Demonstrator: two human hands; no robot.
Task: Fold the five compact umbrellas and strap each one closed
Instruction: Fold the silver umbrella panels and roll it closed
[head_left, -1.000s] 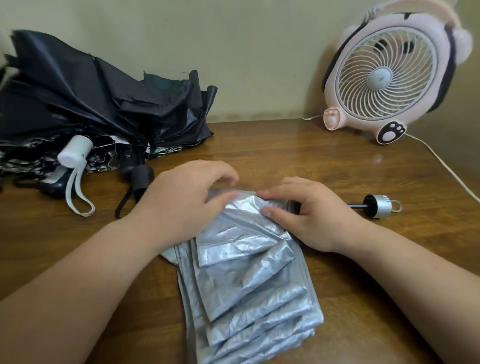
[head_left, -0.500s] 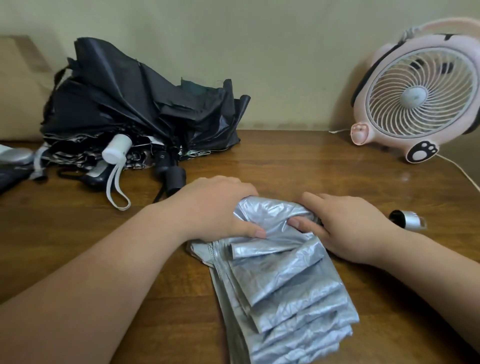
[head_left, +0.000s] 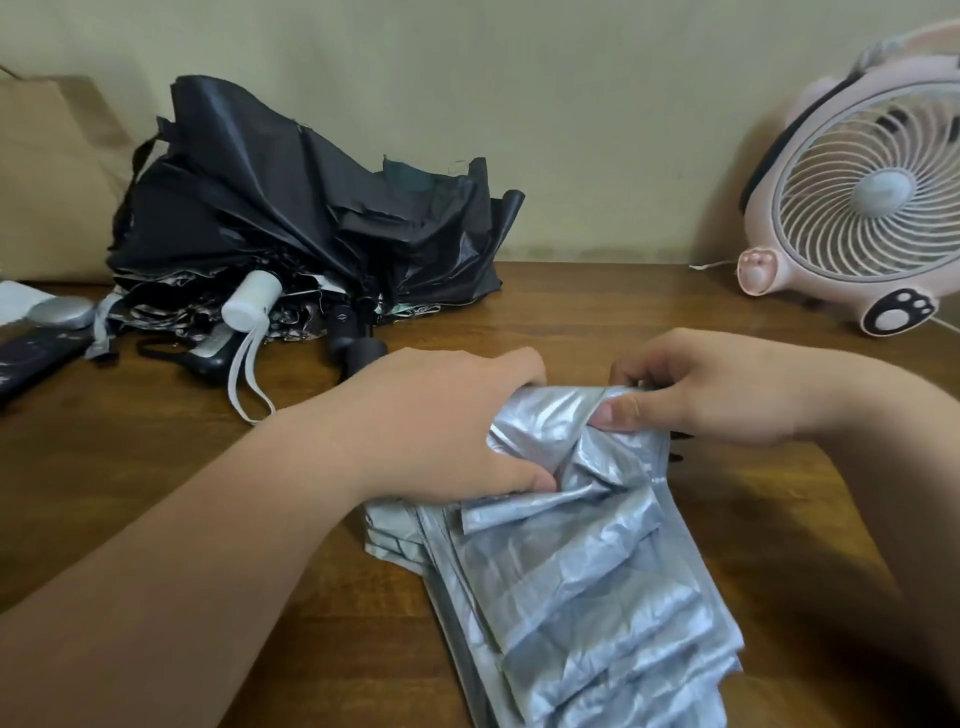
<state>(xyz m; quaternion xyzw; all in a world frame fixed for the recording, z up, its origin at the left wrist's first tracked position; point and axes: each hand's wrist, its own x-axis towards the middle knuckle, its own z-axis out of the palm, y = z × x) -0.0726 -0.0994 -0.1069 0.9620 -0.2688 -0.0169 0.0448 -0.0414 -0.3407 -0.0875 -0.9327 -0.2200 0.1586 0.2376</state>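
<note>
The silver umbrella (head_left: 571, 571) lies on the table (head_left: 597, 306) right in front of the person, its pleated cloth fanned toward them. Its near end runs off the bottom edge of the view, and its handle and shaft are out of sight under cloth and hands. I can't make out a strap on it.

The left hand (head_left: 441, 426) grips the far left part of the cloth. Its fingers are curled in so deep that the tips are buried in the folds, with the thumb pressed on the near side. The right hand (head_left: 727, 389) pinches a fold at the far edge between thumb and curled fingers, and what lies under its palm is hidden. A ridge of cloth bunches between the two hands.

At the back left, against the wall, the black umbrellas (head_left: 291, 208) sit in a loose heap, too tangled to count. A white handle (head_left: 252, 304) with a pale loop and a black handle (head_left: 356, 340) poke out of it, the black one just beside the left hand. Further left, a brown bag (head_left: 47, 171) is cut by the edge.

The fan (head_left: 857, 208) stands at the back right, sliced off by the right edge. Wood shows between heap and fan, behind both hands, and left of the forearm.
</note>
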